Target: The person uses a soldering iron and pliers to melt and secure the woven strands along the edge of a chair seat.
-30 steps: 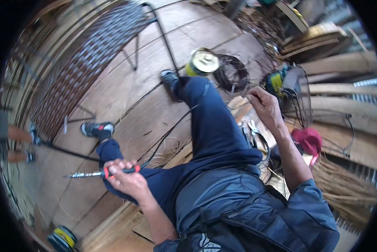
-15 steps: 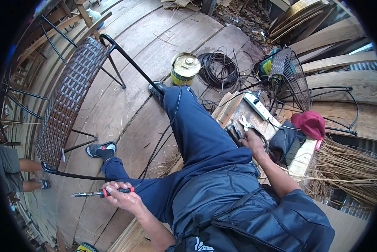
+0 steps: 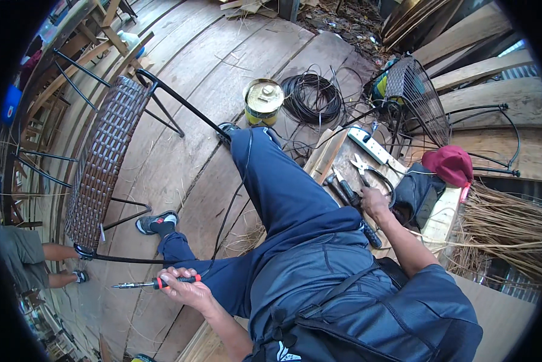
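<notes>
My left hand (image 3: 186, 288) is closed round the red-and-black handle of a soldering iron (image 3: 139, 284), its metal tip pointing left. A thin black cord runs from near that hand up over my knee. On the low wooden bench at my right, my right hand (image 3: 376, 204) has its fingers curled on a dark handle of the pliers (image 3: 361, 166), whose silver jaws are spread. Beside it lies a black-handled knife (image 3: 341, 188). A woven brown seat (image 3: 105, 157) on a black metal frame stands on its side at the left, its bar reaching across by my legs.
A white power strip (image 3: 369, 145), dark cloth bag (image 3: 417, 190) and red cap (image 3: 449, 165) sit right. Ahead are a yellow tin (image 3: 263, 101), coiled black strand (image 3: 312, 99) and an upright fan (image 3: 419, 99). Cane strips (image 3: 506, 220) lie far right; another person's legs (image 3: 57, 265) show far left.
My view has shifted slightly. The pliers now lie farther from my right palm, with more of them and the knife showing. My left hand still holds the soldering iron, a little farther right.
</notes>
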`<state>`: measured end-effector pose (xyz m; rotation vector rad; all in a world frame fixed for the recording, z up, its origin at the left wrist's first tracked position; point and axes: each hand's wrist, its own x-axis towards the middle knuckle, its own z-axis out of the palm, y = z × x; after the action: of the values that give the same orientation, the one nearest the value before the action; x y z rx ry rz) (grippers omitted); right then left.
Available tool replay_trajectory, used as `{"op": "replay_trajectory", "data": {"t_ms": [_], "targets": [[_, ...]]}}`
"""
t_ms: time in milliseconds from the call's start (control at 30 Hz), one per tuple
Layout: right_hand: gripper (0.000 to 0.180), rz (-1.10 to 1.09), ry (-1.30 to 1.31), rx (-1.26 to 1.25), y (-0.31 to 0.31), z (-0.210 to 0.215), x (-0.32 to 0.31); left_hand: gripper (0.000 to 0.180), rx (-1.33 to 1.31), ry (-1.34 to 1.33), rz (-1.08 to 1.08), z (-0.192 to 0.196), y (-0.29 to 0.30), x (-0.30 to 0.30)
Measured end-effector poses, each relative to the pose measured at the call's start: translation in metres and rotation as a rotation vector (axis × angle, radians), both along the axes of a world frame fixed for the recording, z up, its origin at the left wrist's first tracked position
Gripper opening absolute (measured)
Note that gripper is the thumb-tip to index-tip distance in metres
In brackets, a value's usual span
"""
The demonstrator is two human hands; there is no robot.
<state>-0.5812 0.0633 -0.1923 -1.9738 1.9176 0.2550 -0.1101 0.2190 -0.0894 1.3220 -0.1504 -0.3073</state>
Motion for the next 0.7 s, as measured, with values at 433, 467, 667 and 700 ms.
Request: {"op": "replay_trajectory", "data": {"t_ms": [433, 467, 667, 700], "targets": [[0.018, -0.123, -0.077, -0.148, 0.036, -0.006, 0.001, 0.024, 0.052, 0.042, -0.004, -0.018, -0.002, 0.003], [0.018, -0.067, -0.224, -0.346, 0.038, -0.012, -0.005, 0.018, 0.103, 0.040, 0.010, -0.017, 0.000, 0.003], [0.019, -0.479, -0.806, -0.160, -0.025, 0.051, 0.023, 0.017, 0.115, 0.019, -0.049, -0.060, 0.004, 0.000], [0.019, -0.466, -0.851, -0.060, -0.042, 0.086, 0.050, 0.013, 0.112, 0.074, -0.031, -0.055, -0.001, -0.004]]}}
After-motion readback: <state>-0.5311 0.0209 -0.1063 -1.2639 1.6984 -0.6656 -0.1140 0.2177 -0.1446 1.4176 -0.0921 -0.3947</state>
